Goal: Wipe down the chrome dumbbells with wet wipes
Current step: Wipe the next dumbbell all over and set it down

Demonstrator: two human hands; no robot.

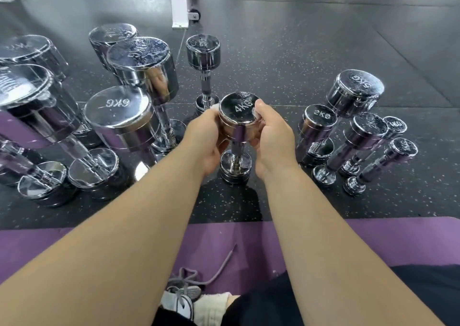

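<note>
A chrome dumbbell marked 4KG (237, 113) stands upright on the dark rubber floor in front of me. My left hand (207, 141) wraps the left side of its upper head. My right hand (271, 139) grips the right side, thumb on the rim. A sliver of white, perhaps a wet wipe (256, 115), shows under the right fingers; I cannot tell for sure.
Larger upright chrome dumbbells, among them one marked 6KG (119, 116), crowd the left. Behind stands another dumbbell (203, 52). Smaller ones cluster at the right (356, 94). A purple mat (373, 238) lies under me, with my shoe (181, 298) near the bottom. A white equipment leg (179, 4) stands far back.
</note>
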